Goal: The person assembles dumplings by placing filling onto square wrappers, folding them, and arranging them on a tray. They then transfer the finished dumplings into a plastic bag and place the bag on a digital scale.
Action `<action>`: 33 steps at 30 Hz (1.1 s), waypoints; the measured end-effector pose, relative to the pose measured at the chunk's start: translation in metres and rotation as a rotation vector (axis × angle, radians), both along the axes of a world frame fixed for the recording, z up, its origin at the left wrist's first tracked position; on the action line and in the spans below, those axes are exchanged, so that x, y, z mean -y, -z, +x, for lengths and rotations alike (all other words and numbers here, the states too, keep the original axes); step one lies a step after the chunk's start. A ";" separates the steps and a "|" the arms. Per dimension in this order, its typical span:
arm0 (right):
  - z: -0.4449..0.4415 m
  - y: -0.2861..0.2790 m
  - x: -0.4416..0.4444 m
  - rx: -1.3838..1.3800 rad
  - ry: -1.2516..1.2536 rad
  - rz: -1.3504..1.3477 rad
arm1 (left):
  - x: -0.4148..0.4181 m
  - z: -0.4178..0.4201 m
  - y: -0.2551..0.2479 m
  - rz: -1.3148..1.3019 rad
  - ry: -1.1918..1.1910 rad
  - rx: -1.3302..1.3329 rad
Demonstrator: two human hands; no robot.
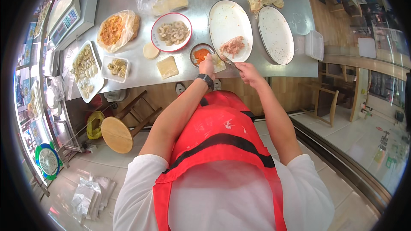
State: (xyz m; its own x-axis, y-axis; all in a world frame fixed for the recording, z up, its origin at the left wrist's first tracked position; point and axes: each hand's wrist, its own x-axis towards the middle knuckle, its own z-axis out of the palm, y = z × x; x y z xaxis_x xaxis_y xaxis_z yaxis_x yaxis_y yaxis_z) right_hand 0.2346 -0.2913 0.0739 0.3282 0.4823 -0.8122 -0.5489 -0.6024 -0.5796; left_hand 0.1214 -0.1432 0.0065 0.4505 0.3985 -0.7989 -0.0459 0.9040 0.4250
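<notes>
My left hand (207,65), with a dark watch at the wrist, holds a thin pale yellow dough wrapper (219,65). In my right hand (249,73) is a small filling spatula or knife (229,61), its tip by the wrapper at the near rim of a white oval plate (228,14). Pinkish minced meat (233,45) lies on that plate. Just beyond my left hand, a small round metal dish (192,58) contains orange roe-like filling (201,54). Peeled shrimp (173,33) fill a red-rimmed bowl (154,42). Square wrappers (167,67) lie left of my left hand.
Left are round wrappers (151,51), a bag of orange filling (111,32), a plastic box of dumplings (117,68), a dumpling tray (86,70) and a scale (69,16). Right are a second oval plate (276,33), a cloth (265,1) and a plastic container (314,45). A stool (117,134) stands below.
</notes>
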 end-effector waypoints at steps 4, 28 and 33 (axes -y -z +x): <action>-0.003 -0.011 0.003 -0.253 0.142 0.076 | -0.008 -0.012 -0.032 -0.079 -0.006 0.068; -0.017 0.005 -0.011 0.898 -0.143 0.085 | -0.034 -0.048 -0.018 -0.131 -0.106 0.207; -0.017 0.023 -0.029 0.984 -0.267 -0.080 | -0.033 -0.047 -0.024 -0.112 -0.106 0.196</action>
